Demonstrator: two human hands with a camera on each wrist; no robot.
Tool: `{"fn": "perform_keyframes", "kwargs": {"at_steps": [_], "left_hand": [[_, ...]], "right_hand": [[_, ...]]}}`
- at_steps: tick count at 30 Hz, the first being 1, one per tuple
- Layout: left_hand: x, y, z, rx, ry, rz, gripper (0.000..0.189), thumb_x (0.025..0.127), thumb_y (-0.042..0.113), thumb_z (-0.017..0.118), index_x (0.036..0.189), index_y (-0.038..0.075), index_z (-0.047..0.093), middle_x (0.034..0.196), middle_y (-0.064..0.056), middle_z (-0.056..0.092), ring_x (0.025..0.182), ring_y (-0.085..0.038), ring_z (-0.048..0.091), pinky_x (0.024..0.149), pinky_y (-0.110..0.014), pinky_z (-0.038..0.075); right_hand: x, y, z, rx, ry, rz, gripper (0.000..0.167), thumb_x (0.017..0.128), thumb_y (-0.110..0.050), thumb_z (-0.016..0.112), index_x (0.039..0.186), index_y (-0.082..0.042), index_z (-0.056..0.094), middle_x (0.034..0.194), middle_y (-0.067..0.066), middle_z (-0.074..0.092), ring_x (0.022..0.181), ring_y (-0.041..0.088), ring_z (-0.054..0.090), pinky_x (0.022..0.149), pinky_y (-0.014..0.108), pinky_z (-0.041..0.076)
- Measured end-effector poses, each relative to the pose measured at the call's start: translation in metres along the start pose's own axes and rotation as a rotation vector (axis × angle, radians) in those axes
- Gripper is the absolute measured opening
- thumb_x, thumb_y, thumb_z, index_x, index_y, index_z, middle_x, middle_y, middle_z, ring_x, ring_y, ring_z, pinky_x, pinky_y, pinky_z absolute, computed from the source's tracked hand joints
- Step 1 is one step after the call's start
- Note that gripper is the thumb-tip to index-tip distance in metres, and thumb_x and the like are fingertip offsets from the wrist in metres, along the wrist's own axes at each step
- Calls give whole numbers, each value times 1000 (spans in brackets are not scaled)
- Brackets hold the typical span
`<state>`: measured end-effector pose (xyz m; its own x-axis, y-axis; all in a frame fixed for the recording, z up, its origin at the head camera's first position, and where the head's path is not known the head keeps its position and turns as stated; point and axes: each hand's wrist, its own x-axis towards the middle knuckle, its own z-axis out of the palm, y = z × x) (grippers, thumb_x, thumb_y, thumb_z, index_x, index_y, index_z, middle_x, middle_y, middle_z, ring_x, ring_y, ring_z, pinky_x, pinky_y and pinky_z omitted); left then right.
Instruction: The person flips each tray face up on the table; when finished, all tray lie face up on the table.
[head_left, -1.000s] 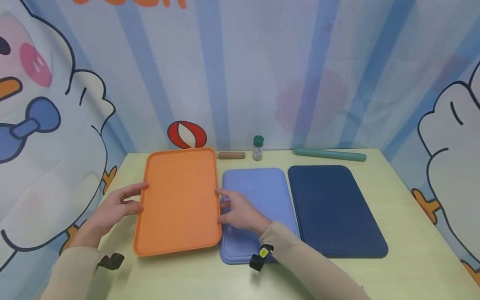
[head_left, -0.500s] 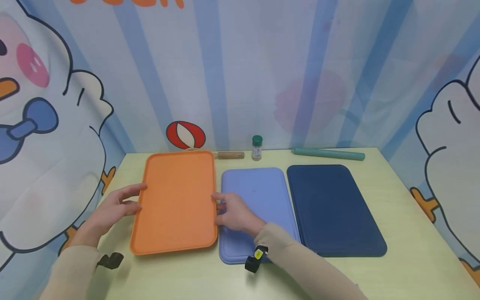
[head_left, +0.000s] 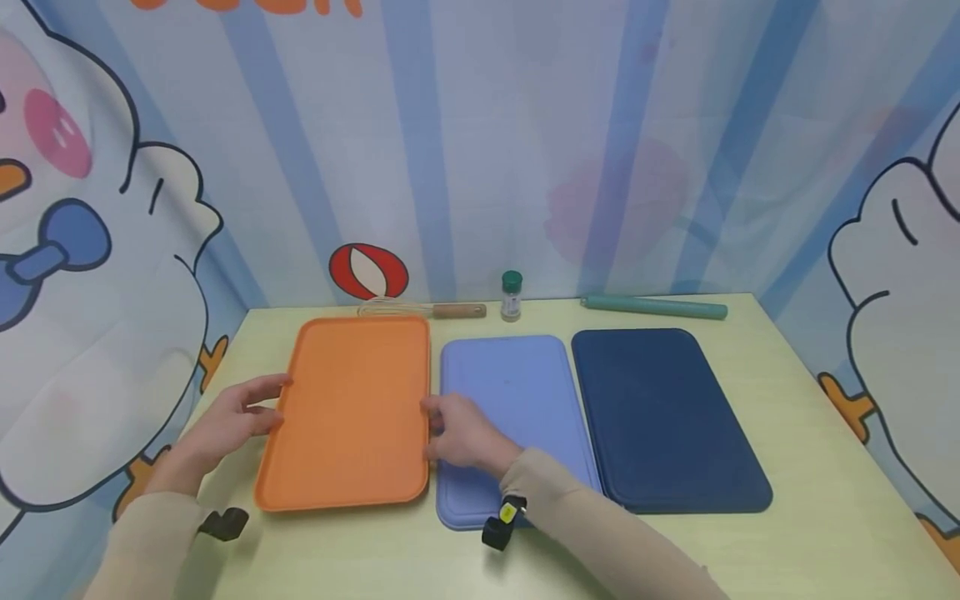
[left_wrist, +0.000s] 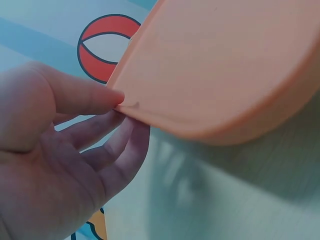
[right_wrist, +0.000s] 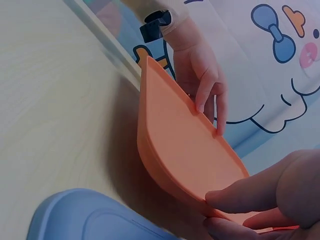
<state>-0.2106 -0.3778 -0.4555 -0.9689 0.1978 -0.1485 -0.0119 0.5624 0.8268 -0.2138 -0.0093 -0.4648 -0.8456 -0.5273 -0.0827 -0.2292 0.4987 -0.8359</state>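
An orange rectangular tray [head_left: 351, 408] with a low raised rim is held by its two long sides on the left of the table. My left hand [head_left: 225, 427] pinches its left rim, thumb over the edge and fingers beneath in the left wrist view. At the opposite rim, my right hand [head_left: 467, 433] grips with the thumb on top and fingers tucked under, partly out of sight. In the right wrist view a shadow on the table spreads under the tray, which hangs above the surface. The periwinkle-blue tray [head_left: 517, 375] lies just right of it, under my right hand.
A dark navy tray [head_left: 667, 417] lies right of the periwinkle one. Along the back edge are a whisk [head_left: 459, 310] with a wooden handle, a small green-capped jar [head_left: 512, 296] and a green rod [head_left: 652, 307]. A printed curtain [head_left: 495, 150] stands behind the table.
Both hands have brought the orange tray lower and slightly left, its far edge coming nearer to me. More of the whisk shows behind it. The other trays stay in place.
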Motion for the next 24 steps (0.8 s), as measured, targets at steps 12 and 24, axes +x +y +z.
{"fn": "perform_keyframes", "kwargs": {"at_steps": [12,24], "left_hand": [[3,-7,3,59,8,-17,63,101,1,60,160,0,38,154,-36,42,120,-43,66,87,-34,62],[3,-11,5,82,-12,-8,62,101,-1,60,158,-6,37,155,-39,41,122,-47,64,87,-37,63]], "right_hand": [[7,-3,7,-169,-5,-21,60,74,3,87,130,6,65,121,19,70,110,28,68,90,32,57],[8,-5,9,-220,-34,-23,31,75,3,87,91,1,61,81,5,55,73,15,46,60,24,39]]}}
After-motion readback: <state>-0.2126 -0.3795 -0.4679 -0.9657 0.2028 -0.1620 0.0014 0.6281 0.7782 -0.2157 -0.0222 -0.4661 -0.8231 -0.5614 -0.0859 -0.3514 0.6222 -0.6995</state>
